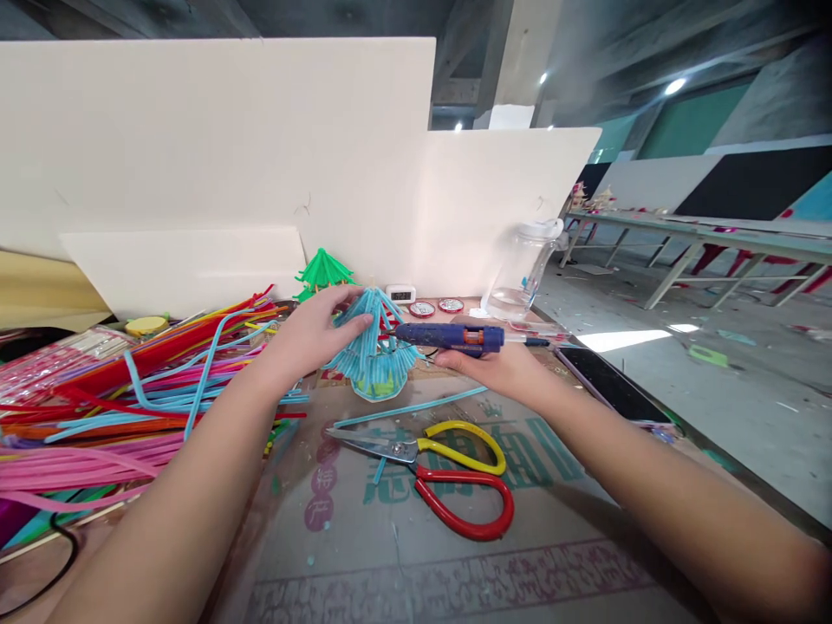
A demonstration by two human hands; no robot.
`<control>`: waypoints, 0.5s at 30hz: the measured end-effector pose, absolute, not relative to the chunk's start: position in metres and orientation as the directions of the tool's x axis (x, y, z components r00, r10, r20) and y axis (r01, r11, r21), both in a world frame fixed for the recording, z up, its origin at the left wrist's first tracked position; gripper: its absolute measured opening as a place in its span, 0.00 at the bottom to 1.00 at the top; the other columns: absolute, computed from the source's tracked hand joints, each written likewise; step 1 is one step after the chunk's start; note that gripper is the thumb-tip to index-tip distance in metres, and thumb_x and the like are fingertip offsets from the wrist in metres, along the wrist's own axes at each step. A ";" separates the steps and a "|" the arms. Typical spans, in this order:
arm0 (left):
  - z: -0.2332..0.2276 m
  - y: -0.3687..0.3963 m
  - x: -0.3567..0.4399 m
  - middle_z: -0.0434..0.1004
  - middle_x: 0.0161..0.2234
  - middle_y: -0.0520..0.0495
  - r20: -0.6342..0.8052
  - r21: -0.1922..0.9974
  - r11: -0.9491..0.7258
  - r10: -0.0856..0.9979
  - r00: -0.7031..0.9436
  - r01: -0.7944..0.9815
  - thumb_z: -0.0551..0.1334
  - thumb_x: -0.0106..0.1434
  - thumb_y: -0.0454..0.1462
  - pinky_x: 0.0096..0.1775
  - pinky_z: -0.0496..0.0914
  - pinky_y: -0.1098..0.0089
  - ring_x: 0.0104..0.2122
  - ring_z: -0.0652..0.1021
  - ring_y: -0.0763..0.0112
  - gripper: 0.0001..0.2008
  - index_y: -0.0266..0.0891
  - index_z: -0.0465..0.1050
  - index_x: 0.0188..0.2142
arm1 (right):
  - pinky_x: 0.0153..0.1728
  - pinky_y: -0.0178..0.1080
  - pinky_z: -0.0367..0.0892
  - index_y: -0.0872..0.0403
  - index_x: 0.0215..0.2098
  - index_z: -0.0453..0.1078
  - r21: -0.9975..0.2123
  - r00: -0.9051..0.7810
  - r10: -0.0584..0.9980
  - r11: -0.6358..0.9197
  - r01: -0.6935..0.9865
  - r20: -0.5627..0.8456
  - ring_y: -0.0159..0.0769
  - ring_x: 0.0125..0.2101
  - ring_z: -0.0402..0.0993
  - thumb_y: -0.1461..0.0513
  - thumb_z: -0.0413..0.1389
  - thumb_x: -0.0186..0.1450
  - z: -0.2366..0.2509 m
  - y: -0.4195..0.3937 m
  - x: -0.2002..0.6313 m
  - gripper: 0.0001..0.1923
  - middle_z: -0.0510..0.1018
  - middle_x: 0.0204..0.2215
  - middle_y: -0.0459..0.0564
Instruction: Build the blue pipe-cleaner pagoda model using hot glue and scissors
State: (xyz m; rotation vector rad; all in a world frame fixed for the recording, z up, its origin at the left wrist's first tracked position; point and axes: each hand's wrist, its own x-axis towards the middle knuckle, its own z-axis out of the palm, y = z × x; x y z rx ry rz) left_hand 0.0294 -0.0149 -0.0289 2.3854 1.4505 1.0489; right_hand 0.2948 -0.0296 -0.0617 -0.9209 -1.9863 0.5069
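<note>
A small pavilion model (375, 373) made of light-blue pipe cleaners stands on the work surface ahead of me. My left hand (325, 325) is closed on the left side of its upper roof, thumb toward the front. A dark blue glue gun (448, 336) is in my right hand (484, 364), its nozzle pointing left and reaching the roof. Whether the tip touches the pipe cleaners I cannot tell. Nearer to me lie scissors (396, 446) with one yellow and one red handle, blades pointing left. A loose blue pipe cleaner (416, 405) rests just behind them.
Many coloured pipe cleaners (84, 459) are heaped at the left. Behind stand a green pipe-cleaner model (323, 273), a small digital clock (400, 295) and a clear plastic jug (520, 273). A phone (614, 386) lies at the table's right edge. White boards (214, 139) rise at the back.
</note>
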 end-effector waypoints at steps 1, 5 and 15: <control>-0.028 -0.015 0.030 0.75 0.53 0.42 0.481 0.465 -0.515 0.830 0.283 0.720 0.58 0.64 0.48 0.54 0.68 0.58 0.52 0.75 0.58 0.25 0.38 0.70 0.56 | 0.34 0.38 0.74 0.52 0.37 0.73 -0.639 -0.348 0.767 0.642 0.425 0.539 0.37 0.32 0.77 0.54 0.63 0.59 -0.064 -0.028 0.295 0.12 0.81 0.32 0.48; -0.028 -0.016 0.031 0.75 0.53 0.43 0.482 0.459 -0.520 0.827 0.290 0.720 0.58 0.63 0.48 0.54 0.68 0.58 0.52 0.75 0.58 0.24 0.39 0.70 0.55 | 0.31 0.38 0.72 0.52 0.37 0.72 -0.617 -0.339 0.769 0.638 0.462 0.542 0.37 0.30 0.76 0.52 0.65 0.58 -0.071 -0.024 0.299 0.15 0.80 0.30 0.47; -0.030 -0.014 0.031 0.75 0.53 0.44 0.480 0.422 -0.515 0.825 0.298 0.746 0.57 0.63 0.49 0.54 0.68 0.58 0.52 0.74 0.57 0.23 0.41 0.70 0.54 | 0.30 0.36 0.69 0.52 0.34 0.72 -0.538 -0.358 0.783 0.614 0.577 0.509 0.35 0.28 0.74 0.50 0.63 0.59 -0.067 -0.030 0.295 0.15 0.79 0.28 0.46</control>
